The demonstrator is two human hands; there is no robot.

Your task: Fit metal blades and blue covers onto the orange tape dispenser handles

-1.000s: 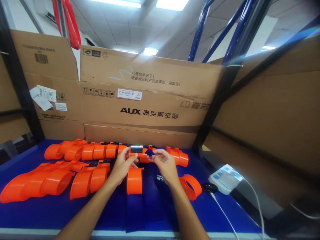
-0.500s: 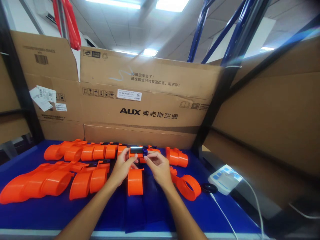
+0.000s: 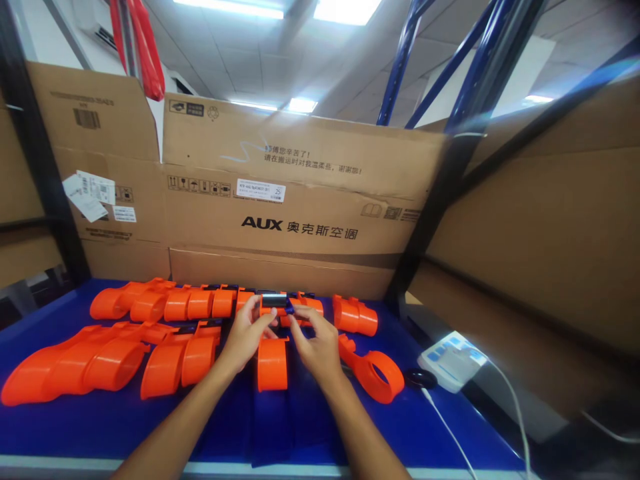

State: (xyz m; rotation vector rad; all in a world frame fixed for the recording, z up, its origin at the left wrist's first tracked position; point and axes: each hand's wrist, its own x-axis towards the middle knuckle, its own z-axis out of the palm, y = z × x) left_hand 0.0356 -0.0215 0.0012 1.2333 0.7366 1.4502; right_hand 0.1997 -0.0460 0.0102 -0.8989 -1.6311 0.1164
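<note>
An orange tape dispenser [image 3: 273, 363] is held up over the middle of the table, its ring hanging down. Its top has a black part with a pale toothed strip [image 3: 274, 298]. My left hand [image 3: 247, 333] grips this top from the left, thumb in front and fingers behind. At its right end is a small dark blue knob-like piece [image 3: 289, 307]. My right hand [image 3: 316, 337] is closed around that piece with thumb and fingertips, the other fingers loosely curled. The contact itself is small and partly hidden.
Several orange dispensers [image 3: 117, 363] lie in two rows on the blue tabletop [image 3: 200, 427]. One lone orange dispenser [image 3: 383, 377] rests at the right, beside a black oval object [image 3: 421, 378] and a white device [image 3: 453, 360] with cables. Cardboard [image 3: 300, 260] walls the back.
The right fingers have shifted slightly around the dark blue piece, less of which shows now. The left hand keeps its grip. The whole view has moved a little.
</note>
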